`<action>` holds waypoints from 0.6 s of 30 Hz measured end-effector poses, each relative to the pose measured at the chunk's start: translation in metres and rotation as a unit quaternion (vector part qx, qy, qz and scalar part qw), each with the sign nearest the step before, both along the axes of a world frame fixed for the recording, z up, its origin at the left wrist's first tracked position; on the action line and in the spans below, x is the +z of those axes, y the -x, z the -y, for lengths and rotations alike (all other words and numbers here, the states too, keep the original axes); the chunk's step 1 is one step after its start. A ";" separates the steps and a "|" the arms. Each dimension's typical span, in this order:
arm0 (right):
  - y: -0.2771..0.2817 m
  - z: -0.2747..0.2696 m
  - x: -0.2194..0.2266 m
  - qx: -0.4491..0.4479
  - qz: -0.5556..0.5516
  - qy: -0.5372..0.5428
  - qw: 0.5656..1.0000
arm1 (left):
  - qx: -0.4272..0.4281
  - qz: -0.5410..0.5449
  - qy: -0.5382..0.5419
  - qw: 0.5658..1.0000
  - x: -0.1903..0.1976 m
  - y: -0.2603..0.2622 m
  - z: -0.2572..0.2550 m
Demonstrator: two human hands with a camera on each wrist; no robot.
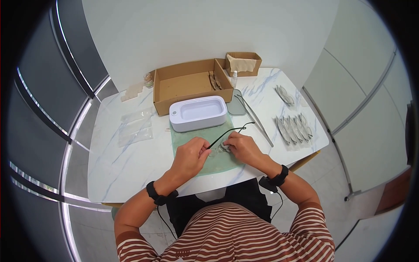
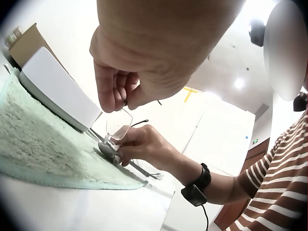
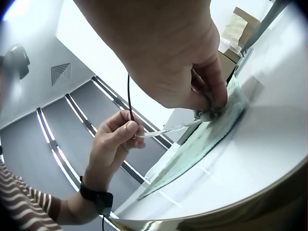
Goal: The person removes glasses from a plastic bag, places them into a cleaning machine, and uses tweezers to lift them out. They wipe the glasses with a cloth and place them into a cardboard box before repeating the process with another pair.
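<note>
Over mat (image 1: 209, 168): glasses (image 2: 119, 125), axis nine-to-three o'clock
Left hand (image 1: 190, 153): pinches nine-o'clock end
Right hand (image 1: 244, 148): pinches cloth (image 2: 107, 149), three-o'clock end

Head view: high, facing fwd/down over tbl (image 1: 113, 168); wrist views: close, sideways, sharing cloth (image 2: 48, 134).
</note>
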State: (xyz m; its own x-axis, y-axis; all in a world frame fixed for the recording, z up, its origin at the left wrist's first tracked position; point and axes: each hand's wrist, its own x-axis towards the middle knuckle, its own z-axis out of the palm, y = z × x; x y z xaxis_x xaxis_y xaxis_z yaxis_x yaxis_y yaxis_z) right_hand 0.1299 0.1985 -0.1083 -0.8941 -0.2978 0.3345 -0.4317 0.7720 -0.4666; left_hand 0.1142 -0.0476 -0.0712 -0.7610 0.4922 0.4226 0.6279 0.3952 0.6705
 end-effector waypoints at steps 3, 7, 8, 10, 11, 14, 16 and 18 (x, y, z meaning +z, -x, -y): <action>0.002 0.005 0.001 0.011 0.005 0.044 0.999 | 0.000 0.018 -0.011 1.000 0.000 0.000 0.000; 0.003 0.014 0.005 0.023 0.019 0.108 0.994 | -0.001 0.035 -0.015 0.999 0.000 0.000 0.001; 0.000 0.019 0.007 0.022 0.027 0.144 0.989 | -0.003 0.041 -0.019 0.999 0.001 0.000 0.001; -0.006 0.029 0.010 0.020 0.035 0.181 0.983 | -0.005 0.047 -0.022 0.999 0.000 0.000 0.000; -0.009 0.035 0.009 0.019 0.030 0.190 0.981 | -0.004 0.049 -0.025 0.998 0.000 0.000 0.000; -0.017 0.047 0.018 0.008 0.073 0.227 0.971 | -0.005 0.041 -0.027 0.999 -0.001 -0.001 -0.002; -0.015 0.048 0.016 -0.031 0.167 0.347 0.922 | -0.005 0.033 -0.026 0.999 -0.002 -0.001 -0.001; -0.012 0.044 0.008 -0.035 0.125 0.261 0.956 | -0.011 0.046 -0.022 0.999 -0.004 0.000 0.000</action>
State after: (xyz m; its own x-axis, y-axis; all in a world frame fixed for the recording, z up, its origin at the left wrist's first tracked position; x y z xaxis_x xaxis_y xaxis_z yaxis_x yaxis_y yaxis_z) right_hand 0.1416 0.1548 -0.1003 -0.9773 -0.0850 0.1942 -0.2118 0.4277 -0.8788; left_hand 0.1139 -0.0472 -0.0753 -0.7867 0.4915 0.3734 0.5712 0.3504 0.7423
